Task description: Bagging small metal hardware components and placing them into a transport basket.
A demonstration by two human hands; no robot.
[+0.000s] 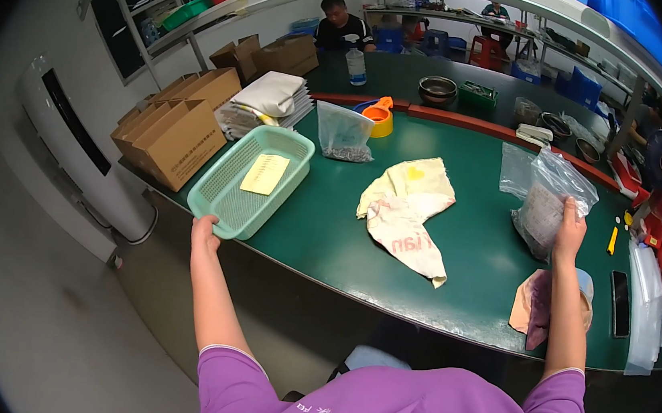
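My left hand [204, 235] is closed on the near corner of a light green plastic basket [299, 172] at the table's left edge. Inside the basket lies a yellow slip of paper [265, 174] with handwriting. On the right, my right hand [570, 233] grips the side of a clear plastic bag [542, 211] filled with small greyish contents too fine to make out. A crumpled cream cloth [407, 214] with reddish print rests between my hands. Beneath my right forearm are tan and purple cloth pieces [529, 301], partly hidden.
Another clear bag [345, 134] stands near an orange and yellow tape dispenser [379, 118]. Cardboard boxes [174, 129] and folded white cloth [268, 97] line the left side. A phone [619, 304] and plastic sleeves [644, 312] lie at right. A person [343, 30] sits beyond the table.
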